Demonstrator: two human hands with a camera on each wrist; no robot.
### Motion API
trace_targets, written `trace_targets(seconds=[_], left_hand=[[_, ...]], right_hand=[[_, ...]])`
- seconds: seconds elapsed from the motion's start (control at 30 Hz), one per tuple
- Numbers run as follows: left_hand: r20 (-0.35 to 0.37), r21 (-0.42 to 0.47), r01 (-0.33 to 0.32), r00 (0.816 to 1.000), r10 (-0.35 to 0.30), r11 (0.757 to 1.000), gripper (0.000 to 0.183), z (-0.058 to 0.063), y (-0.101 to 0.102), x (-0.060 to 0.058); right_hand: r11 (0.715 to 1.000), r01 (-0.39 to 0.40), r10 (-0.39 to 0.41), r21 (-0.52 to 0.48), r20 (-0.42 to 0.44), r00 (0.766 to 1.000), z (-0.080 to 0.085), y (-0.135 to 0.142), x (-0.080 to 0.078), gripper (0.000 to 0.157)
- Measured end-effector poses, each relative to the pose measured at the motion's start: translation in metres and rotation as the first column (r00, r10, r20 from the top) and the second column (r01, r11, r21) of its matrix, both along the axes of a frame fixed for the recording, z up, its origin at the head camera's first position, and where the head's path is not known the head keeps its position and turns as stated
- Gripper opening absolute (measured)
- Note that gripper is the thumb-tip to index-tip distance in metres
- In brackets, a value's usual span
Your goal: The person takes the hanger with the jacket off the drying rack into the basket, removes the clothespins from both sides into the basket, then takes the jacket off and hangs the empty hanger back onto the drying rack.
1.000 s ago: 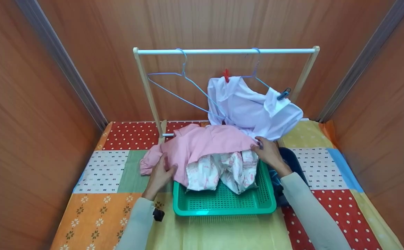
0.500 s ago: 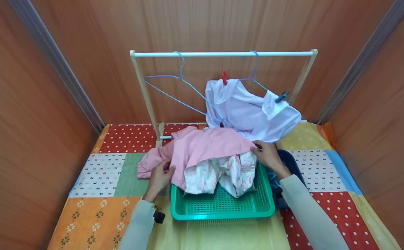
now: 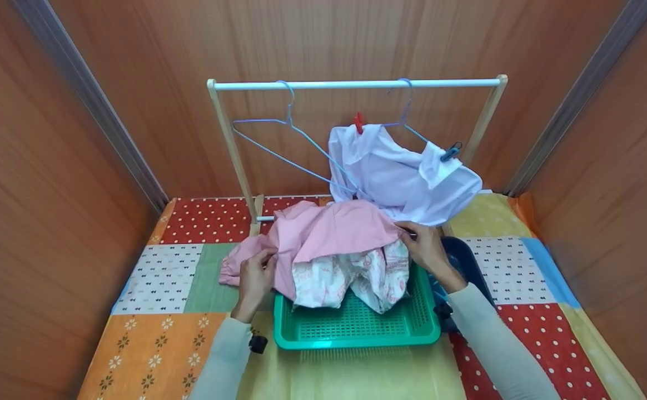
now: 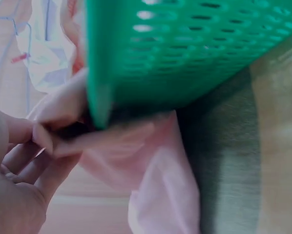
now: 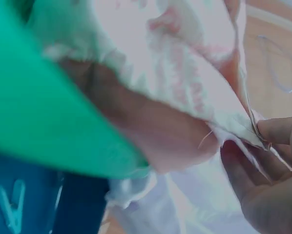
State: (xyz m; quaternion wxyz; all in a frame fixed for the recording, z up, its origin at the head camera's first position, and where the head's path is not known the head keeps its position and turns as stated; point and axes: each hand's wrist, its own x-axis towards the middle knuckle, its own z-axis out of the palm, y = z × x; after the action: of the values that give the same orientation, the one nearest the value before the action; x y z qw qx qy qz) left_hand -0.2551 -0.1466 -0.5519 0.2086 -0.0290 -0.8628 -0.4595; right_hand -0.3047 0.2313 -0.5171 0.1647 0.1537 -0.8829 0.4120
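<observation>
Your left hand (image 3: 255, 280) pinches a fold of the pink garment (image 3: 346, 228); your right hand (image 3: 428, 250) pinches its right edge. Each grip closed, thumb to fingers, on fabric. Garment draped over far part of green basket (image 3: 357, 343), nearer than hanging white shirt (image 3: 393, 178).

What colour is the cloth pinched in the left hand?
The cloth is pink; the head view shows it best.
</observation>
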Motion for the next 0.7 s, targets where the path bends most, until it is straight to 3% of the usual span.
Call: trace_targets(seconds=[0.17,0.3,0.5,0.7], left_hand=[[-0.079,-0.041,0.016,0.997,-0.019,0.999,0.013,0.015,0.008,0.006],[-0.143,-0.114,0.035,0.988,-0.051,0.993,0.013,0.026,0.017,0.012],[-0.156,-0.255,0.065,0.982,-0.108,0.965,0.014,0.037,0.034,0.028],[-0.091,-0.412,0.141,0.977,-0.195,0.9,0.01,0.031,0.054,0.046]], right_hand=[[0.994,-0.09,0.091,0.061,-0.016,0.996,0.012,-0.013,0.019,0.024],[0.965,-0.195,0.198,0.175,0.001,0.98,0.018,-0.023,0.036,0.02],[0.861,-0.39,0.389,0.327,0.071,0.918,0.013,-0.038,0.059,0.012],[0.752,-0.509,0.452,0.418,0.235,0.861,0.0,-0.05,0.081,0.018]])
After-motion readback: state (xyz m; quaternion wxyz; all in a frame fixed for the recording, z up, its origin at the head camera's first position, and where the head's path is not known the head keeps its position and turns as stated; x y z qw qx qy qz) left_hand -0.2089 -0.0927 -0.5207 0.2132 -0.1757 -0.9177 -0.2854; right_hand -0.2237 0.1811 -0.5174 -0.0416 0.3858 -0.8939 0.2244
